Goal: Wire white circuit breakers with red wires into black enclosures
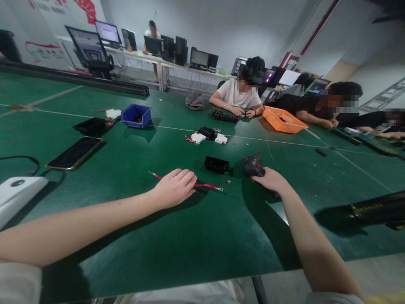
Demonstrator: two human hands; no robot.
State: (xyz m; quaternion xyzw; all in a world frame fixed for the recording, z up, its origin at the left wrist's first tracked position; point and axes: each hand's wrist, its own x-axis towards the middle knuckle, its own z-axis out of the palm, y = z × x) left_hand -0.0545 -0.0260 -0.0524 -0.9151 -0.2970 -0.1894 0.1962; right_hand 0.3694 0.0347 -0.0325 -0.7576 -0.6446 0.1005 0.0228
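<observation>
My left hand (177,185) is closed over a red cable (207,186), whose metal ends stick out on both sides of it. At the right, the fingers of my right hand (270,179) wrap round the grip of a black power screwdriver (253,164), its nose pointing away from me. Between the two hands stands an open black box (216,164), with a small metal part (228,182) just in front of it. Farther back, white connectors (198,138) lie beside a black part (206,133).
A phone (76,153), a blue bin (136,116) and a white device (19,194) are at the left. An orange bin (282,120) stands at the back right, near seated people. A dark cylindrical object (379,210) lies at the right edge of the green table (177,253).
</observation>
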